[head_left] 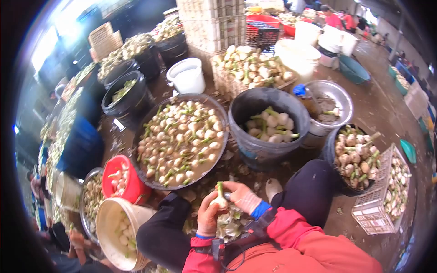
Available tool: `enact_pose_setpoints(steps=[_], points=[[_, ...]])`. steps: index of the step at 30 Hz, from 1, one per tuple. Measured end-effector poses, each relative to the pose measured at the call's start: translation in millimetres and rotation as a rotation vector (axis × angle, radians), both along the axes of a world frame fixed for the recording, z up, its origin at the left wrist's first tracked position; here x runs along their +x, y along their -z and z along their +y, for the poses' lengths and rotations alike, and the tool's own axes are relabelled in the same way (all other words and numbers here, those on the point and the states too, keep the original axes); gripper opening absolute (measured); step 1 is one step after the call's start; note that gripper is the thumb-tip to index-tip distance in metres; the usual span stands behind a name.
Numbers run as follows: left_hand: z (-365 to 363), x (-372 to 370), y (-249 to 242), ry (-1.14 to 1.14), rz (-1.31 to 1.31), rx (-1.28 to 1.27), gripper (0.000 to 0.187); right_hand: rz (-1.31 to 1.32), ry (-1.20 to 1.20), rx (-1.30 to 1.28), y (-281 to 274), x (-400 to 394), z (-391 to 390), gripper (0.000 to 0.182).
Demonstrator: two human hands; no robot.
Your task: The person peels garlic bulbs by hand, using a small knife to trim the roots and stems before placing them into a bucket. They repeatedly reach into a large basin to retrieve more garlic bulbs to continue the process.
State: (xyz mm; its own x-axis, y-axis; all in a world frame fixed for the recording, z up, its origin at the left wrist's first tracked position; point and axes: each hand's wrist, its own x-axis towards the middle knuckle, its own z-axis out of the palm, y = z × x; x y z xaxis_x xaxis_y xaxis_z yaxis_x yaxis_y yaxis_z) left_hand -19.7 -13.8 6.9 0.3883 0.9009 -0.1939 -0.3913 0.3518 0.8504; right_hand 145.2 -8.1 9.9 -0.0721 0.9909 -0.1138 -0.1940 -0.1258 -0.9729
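Between my knees, my left hand is closed around a white garlic bulb whose short green stem points up. My right hand is against the bulb's right side, fingers curled around a small grey metal tool; its shape is mostly hidden. Peeled skins lie in a heap below both hands. Just ahead stands a black bucket with several clean white bulbs inside. To its left, a wide basin holds many garlic bulbs in murky water.
At right are a dark bucket of unpeeled garlic and a plastic crate. A red bucket and cream bucket stand at left. Behind are a heaped crate, a metal pot and a white bucket. Other people sit farther off.
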Motion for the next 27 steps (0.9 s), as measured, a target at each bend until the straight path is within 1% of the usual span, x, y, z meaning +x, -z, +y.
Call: enact_pose_setpoints(steps=[1,3,4,5,6,7,8,9,10,11,12,13,14,15,16,17,18,19,20,21,22,23,25,26,27], points=[[-1,5,1,-0.035,-0.053,-0.025,0.053,-0.062,0.031,0.007,3,-2,0,0.037],[0,10,-4,-0.069,-0.309,-0.274,0.050,-0.174,0.098,0.051,-1,-8,-1,0.037],[1,11,-2,-0.083,-0.408,-0.398,0.050,-0.188,0.106,-0.012,-4,-12,-1,0.038],[0,11,1,-0.100,-0.501,-0.523,0.052,-0.146,0.095,-0.143,-15,-15,-2,0.039],[0,12,6,-0.114,-0.551,-0.585,0.055,-0.080,0.128,-0.107,-6,-18,-3,0.042],[1,12,9,-0.133,-0.541,-0.604,0.057,-0.013,0.160,-0.064,2,-20,-1,0.044],[3,11,7,-0.140,-0.550,-0.652,0.057,0.177,0.028,-0.274,-7,-12,-4,0.051],[3,12,5,-0.153,-0.561,-0.704,0.057,0.466,-0.019,-0.298,-9,-7,-8,0.051],[3,12,6,-0.147,-0.558,-0.707,0.057,0.556,0.007,-0.160,9,-15,-5,0.046],[4,11,10,-0.123,-0.494,-0.672,0.056,0.645,0.027,-0.023,4,-23,0,0.041],[4,8,13,-0.108,-0.430,-0.635,0.056,0.540,0.067,-0.164,-1,-24,-3,0.038],[5,4,22,0.007,-0.353,-0.508,0.058,0.434,0.095,-0.308,-4,-22,-4,0.036],[5,5,24,-0.030,-0.293,-0.402,0.059,0.404,0.050,-0.354,-7,-15,-3,0.030],[4,9,21,-0.074,-0.226,-0.299,0.063,0.300,0.200,-0.249,-8,-18,-3,0.028],[0,17,14,-0.210,0.084,0.037,0.068,0.342,0.247,-0.280,3,-19,1,0.027],[-4,21,10,-0.330,0.408,0.365,0.077,0.379,0.293,-0.311,13,-21,4,0.027],[-3,14,12,-0.279,0.432,0.462,0.089,0.379,0.311,-0.271,14,-23,3,0.026],[-1,12,13,-0.338,0.680,0.584,0.086,0.376,0.333,-0.226,16,-23,2,0.027],[0,14,6,-0.314,0.437,0.381,0.084,0.415,0.308,-0.204,16,-23,2,0.035],[-1,15,0,-0.291,0.186,0.184,0.082,0.458,0.270,-0.217,11,-20,0,0.037],[-2,9,2,-0.270,0.127,0.071,0.072,0.473,0.252,-0.206,10,-20,1,0.038],[2,11,8,-0.250,-0.078,-0.060,0.066,0.489,0.239,-0.192,10,-22,1,0.038],[7,4,14,-0.162,-0.291,-0.390,0.062,0.491,0.222,-0.214,14,-23,-1,0.038],[11,1,18,-0.201,-0.253,-0.481,0.061,0.505,0.198,-0.218,17,-23,-1,0.037],[13,1,20,-0.262,-0.131,-0.476,0.054,0.519,0.178,-0.220,20,-23,-1,0.037]])
